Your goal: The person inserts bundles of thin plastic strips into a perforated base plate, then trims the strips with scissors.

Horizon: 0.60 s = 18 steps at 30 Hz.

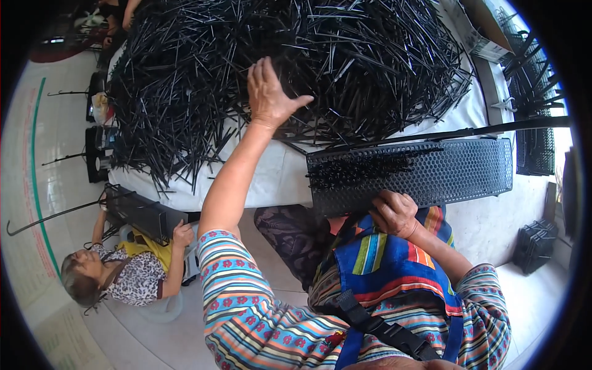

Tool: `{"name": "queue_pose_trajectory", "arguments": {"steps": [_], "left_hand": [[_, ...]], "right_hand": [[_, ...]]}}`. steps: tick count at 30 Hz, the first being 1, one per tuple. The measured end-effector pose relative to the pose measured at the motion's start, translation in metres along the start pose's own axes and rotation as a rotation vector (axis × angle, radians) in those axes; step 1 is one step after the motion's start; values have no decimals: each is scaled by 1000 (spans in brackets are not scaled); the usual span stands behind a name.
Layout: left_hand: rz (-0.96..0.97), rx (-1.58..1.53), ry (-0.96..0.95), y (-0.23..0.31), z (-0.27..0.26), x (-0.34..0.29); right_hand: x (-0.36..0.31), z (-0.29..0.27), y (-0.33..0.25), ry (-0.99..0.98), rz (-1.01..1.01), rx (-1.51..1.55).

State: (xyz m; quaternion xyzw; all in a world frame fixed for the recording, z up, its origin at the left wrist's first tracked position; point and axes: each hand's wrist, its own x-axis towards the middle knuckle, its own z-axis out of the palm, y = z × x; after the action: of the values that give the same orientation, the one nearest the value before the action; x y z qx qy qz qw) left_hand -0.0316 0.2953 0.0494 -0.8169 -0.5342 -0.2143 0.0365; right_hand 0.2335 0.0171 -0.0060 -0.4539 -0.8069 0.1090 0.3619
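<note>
A wide heap of thin black sticks (345, 68) covers the white-topped table (259, 185) in front of me. My left hand (269, 98) reaches over the near part of the heap, its fingers stretched and thumb spread, nothing held. Across my lap, against the table's near edge, lies a long black rack with a honeycomb of holes (472, 169). Sticks stand close together in its left half (361, 171), while the holes on its right half show bare. My right hand (394, 213) grips the rack's near edge with curled fingers; the fingertips are partly hidden.
A long black rod (456, 132) runs along the rack's far side. At the left, another person (132, 271) holds a similar dark rack (139, 213) with a hooked wire. Farther right are an open carton (481, 31), black mesh racks (535, 148) and a dark bundle (534, 245) on the floor.
</note>
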Motion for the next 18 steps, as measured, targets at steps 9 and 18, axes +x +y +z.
{"name": "queue_pose_trajectory", "arguments": {"steps": [9,18], "left_hand": [[-62,12,-108,-43,13,-31],[-276,-325,390,-93,-31,4]], "right_hand": [[8,-4,-4,44,10,-11],[1,-8,0,-29,33,-8]]}}
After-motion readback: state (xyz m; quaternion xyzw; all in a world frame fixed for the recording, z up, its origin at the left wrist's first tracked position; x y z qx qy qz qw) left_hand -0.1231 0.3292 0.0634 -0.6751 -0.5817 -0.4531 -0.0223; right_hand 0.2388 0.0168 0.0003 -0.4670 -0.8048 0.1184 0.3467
